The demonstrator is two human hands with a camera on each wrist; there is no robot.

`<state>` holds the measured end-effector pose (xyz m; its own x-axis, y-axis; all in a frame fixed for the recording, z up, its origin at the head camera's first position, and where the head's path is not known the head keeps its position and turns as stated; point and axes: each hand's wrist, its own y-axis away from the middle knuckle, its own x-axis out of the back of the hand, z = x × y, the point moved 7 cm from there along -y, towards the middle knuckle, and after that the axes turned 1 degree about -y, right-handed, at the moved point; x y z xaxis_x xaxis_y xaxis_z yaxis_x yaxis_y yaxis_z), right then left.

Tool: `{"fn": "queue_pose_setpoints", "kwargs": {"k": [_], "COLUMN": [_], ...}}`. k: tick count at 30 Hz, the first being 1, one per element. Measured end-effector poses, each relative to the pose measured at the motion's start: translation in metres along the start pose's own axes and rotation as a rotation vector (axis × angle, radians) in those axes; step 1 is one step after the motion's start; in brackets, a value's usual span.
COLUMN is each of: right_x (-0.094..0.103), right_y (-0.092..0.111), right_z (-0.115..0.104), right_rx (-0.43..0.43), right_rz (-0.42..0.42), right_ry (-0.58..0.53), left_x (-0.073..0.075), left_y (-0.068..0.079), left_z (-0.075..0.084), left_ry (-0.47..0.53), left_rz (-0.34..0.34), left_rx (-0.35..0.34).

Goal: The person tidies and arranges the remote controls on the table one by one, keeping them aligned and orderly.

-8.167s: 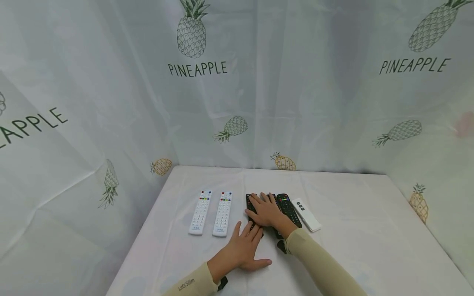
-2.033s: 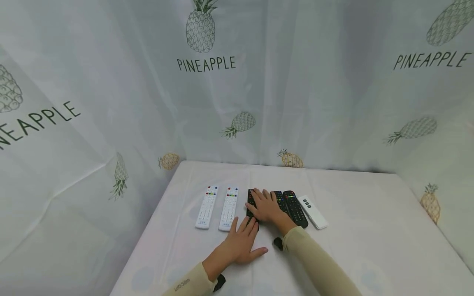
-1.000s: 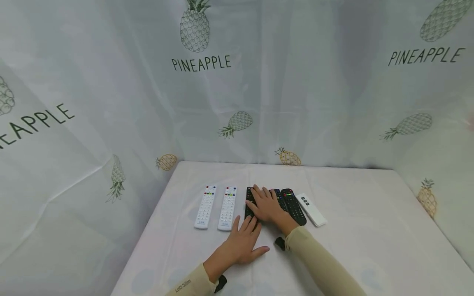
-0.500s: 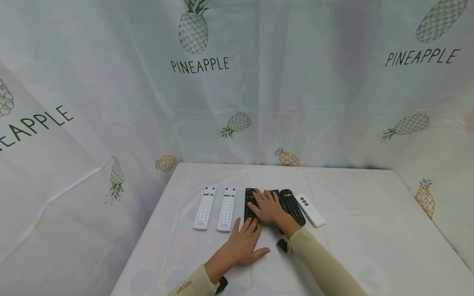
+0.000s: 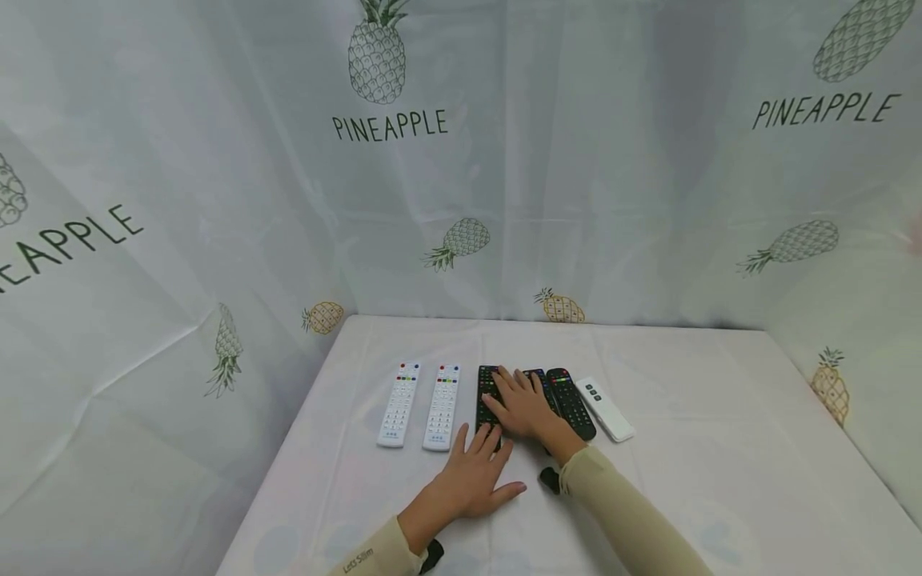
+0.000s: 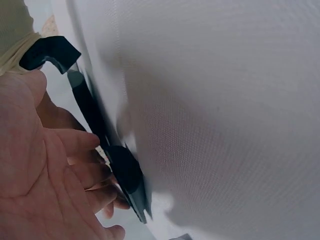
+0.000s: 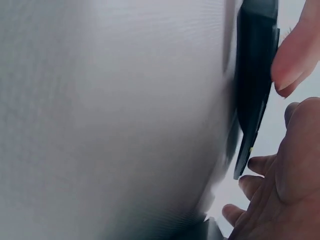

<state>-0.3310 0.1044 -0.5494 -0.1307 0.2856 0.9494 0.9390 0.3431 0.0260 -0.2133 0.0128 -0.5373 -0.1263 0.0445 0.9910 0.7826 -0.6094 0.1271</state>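
Observation:
My left hand [image 5: 475, 480] lies with fingers spread, its fingertips at the near end of a black remote control [image 5: 487, 396]. My right hand [image 5: 524, 406] reaches over that same remote, fingers extended across its upper part. A second black remote [image 5: 539, 377] is mostly hidden beneath the right hand and wrist. In the left wrist view, the extended fingers [image 6: 80, 142] meet the dark edge of a remote [image 6: 127, 172]. The right wrist view has a black remote [image 7: 255, 75] edge-on beside the thumb [image 7: 295, 60].
Two white button remotes [image 5: 398, 406] [image 5: 441, 408] lie side by side on the left. Right of my hands are a third black remote [image 5: 572, 404] and a slim white remote [image 5: 605, 410], both slanted. The white-covered table [image 5: 684, 384] ends at a pineapple-print curtain [image 5: 612, 200].
Since the earliest frame, the black remote under my hands has turned, its near end swinging left so it lies straighter. Over the last second my hands have barely moved; the view shifts slightly.

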Motion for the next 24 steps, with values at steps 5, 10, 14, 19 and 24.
{"fn": "queue_pose_setpoints", "kwargs": {"k": [5, 10, 14, 19, 24], "right_x": [0.005, 0.009, 0.014, 0.018, 0.022], "right_y": [0.003, 0.007, 0.011, 0.015, 0.020], "right_z": [-0.002, 0.002, 0.012, 0.031, 0.051], "right_rx": [0.014, 0.012, 0.008, -0.037, -0.079], "right_rz": [0.022, 0.034, 0.045, 0.054, 0.076], "right_ry": [0.007, 0.012, 0.011, 0.002, 0.002], "left_x": [0.001, 0.001, 0.000, 0.001, 0.004], "left_y": [0.001, 0.002, 0.003, 0.003, -0.003], "left_z": [0.002, 0.004, 0.005, 0.010, 0.023], "left_ry": [-0.002, -0.002, -0.016, -0.019, -0.037], "left_rz": [0.019, 0.028, 0.033, 0.041, 0.034], "left_rx": [-0.012, -0.022, -0.023, -0.039, -0.071]}}
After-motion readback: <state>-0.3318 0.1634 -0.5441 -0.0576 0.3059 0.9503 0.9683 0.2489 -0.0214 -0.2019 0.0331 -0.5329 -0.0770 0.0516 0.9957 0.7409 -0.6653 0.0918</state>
